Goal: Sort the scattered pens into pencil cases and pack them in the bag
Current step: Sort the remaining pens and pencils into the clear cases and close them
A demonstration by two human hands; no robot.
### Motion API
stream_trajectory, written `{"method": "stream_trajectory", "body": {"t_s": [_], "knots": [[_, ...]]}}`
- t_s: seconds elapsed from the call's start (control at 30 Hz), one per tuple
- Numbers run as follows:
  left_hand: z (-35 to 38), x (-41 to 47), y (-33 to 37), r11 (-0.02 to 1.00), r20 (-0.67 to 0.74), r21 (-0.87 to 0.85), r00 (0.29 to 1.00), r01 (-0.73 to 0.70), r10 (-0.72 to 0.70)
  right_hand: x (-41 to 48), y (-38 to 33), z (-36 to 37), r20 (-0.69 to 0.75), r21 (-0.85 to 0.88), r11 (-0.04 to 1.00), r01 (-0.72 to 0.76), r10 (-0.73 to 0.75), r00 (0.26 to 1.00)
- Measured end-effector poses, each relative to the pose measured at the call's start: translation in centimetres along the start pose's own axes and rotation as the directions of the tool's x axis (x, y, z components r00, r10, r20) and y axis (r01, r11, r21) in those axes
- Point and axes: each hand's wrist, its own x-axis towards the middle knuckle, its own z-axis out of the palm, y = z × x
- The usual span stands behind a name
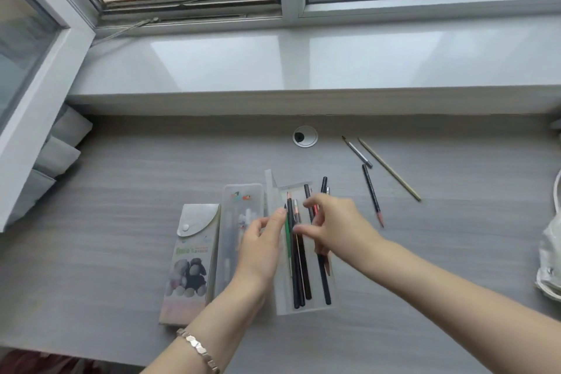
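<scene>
A clear open pencil case (285, 297) lies mid-desk with several dark pencils (300, 270) inside it. My left hand (261, 247) rests on the case's left side, thumb against its edge. My right hand (334, 226) hovers over the case, fingers pinched on a dark pencil (322, 276) among those in it. Left of it lie a frosted clear case (235, 215) and a printed case (189, 264) with a snap flap. Three loose pencils stay on the desk at right: a grey one (358, 152), a tan one (390, 169) and a black one (372, 195).
A white bag (551, 255) shows at the right edge of the grey desk (121, 191). A round cable grommet (305, 136) sits near the back. The windowsill (273, 64) and window run behind; an open window frame (36, 76) juts in at left.
</scene>
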Motion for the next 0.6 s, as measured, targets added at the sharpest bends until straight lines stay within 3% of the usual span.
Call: {"method": "stream_trajectory", "body": {"t_s": [0.07,0.13,0.23,0.3,0.4,0.5,0.6], "knots": [[-0.5,0.0,-0.1,1.0,-0.005,0.013,1.0,-0.003,0.003,1.6,0.8,-1.0,-0.149,-0.182,0.976,0.121,-0.149,0.978],[-1.0,-0.1,-0.2,1.0,-0.008,0.017,1.0,0.004,-0.004,3.2,2.1,-1.9,-0.136,-0.43,0.885,0.18,-0.261,0.956],[-1.3,-0.3,-0.3,1.0,-0.013,0.01,1.0,0.022,-0.022,5.1,4.9,-1.9,0.237,-0.783,0.525,0.335,-0.246,0.94],[-1.4,-0.3,-0.4,0.999,-0.014,0.002,0.999,0.033,-0.033,5.3,5.6,-1.3,0.421,-0.8,0.339,0.495,-0.27,0.866],[-1.6,-0.3,-0.6,0.999,-0.029,-0.001,0.999,0.036,-0.036,4.8,5.5,-0.9,0.51,-0.794,0.186,0.579,-0.316,0.8],[-1.8,-0.2,-0.7,0.999,-0.042,0.015,0.998,0.043,-0.043,4.2,5.9,-0.7,0.551,-0.789,0.209,0.577,-0.173,0.816],[-1.8,-0.1,-0.8,0.999,-0.031,0.031,0.999,0.042,-0.041,3.9,6.1,-0.8,0.496,-0.824,0.257,0.505,-0.105,0.862]]}}
